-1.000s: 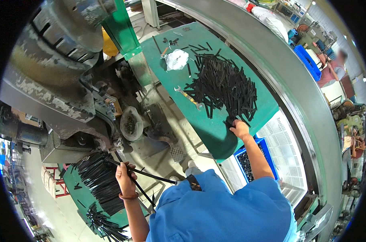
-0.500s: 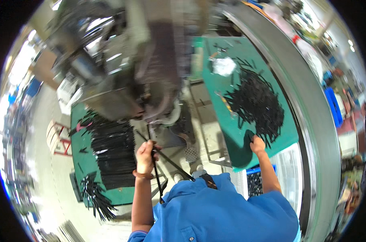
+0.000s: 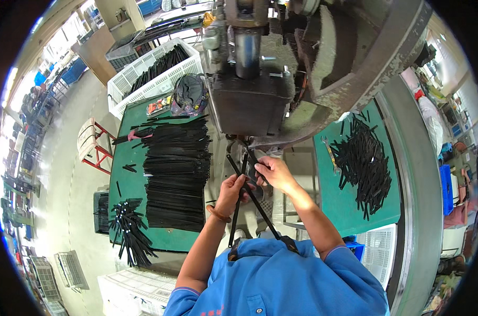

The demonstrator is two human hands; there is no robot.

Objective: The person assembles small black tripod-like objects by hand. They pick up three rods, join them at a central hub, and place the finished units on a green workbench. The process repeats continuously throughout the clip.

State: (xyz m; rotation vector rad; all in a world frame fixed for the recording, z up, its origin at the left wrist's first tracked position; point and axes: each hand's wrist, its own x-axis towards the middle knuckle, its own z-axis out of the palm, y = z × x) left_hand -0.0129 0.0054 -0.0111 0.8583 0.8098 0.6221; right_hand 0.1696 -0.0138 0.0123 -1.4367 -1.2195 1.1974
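Note:
In front of my body, my left hand (image 3: 232, 194) is closed around long thin black strips (image 3: 261, 213) that cross in an X, their lower ends hanging toward my shirt. Right beside it, my right hand (image 3: 274, 173) pinches a short black strip (image 3: 252, 157) between thumb and fingers. Both hands are just below the lower end of a heavy dark press machine (image 3: 249, 108). The strips' upper ends reach up to the machine's working point, where contact cannot be made out. A pile of short black strips (image 3: 365, 163) lies on the right-hand table.
Rows of long black strips (image 3: 175, 184) cover the green left table (image 3: 128, 181), with a loose bundle (image 3: 127, 231) at its near corner. A backpack (image 3: 189, 96) and white crate (image 3: 154, 71) stand beyond. A wrench (image 3: 331, 155) lies on the right table. A red-framed chair (image 3: 96, 145) stands left.
My right hand has come from the short-strip pile on the right table to beside my left hand, now with a short strip. The view has swung, bringing the machine to the middle.

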